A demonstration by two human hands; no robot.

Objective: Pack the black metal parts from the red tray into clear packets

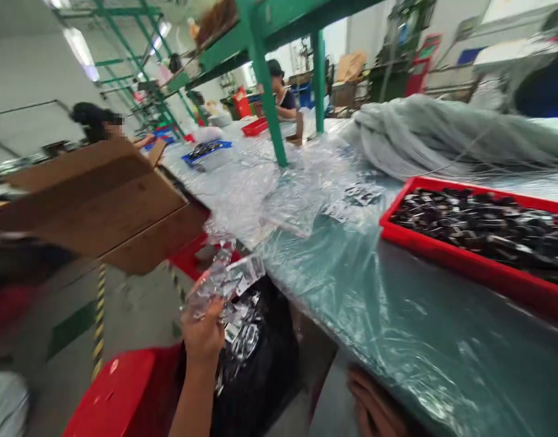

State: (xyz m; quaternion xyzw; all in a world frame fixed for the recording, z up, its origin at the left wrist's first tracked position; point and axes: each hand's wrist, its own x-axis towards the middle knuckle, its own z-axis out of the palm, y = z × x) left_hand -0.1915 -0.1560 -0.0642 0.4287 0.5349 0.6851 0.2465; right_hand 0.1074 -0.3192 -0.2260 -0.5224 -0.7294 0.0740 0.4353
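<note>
Clear plastic packaging [219,282] is in our left hand [202,334], just off the near edge of the surface [351,291] and above an open black bag [274,346]. Our left fingers are clamped on it, with the thumb toward the bag. Shiny packets [244,340] fill the mouth of that bag, directly beneath and beside our grip. Our right hand [367,397] is low, by the underside of the surface's edge; it is dark and partly cut off, so we cannot tell whether its fingers are apart or together.

To our left, a cardboard box [124,206] with raised flaps stands near the edge, and a smooth red object [128,388] is below it, beside our forearm. Crumpled plastic film [242,200] lies over the middle of the surface. On our right we have a red tray [442,255] full of small dark parts [483,221], with a heap of translucent plastic [442,133] behind it. Farther off are a blue tray [226,144], a green post [272,115] and a co-worker [285,100].
</note>
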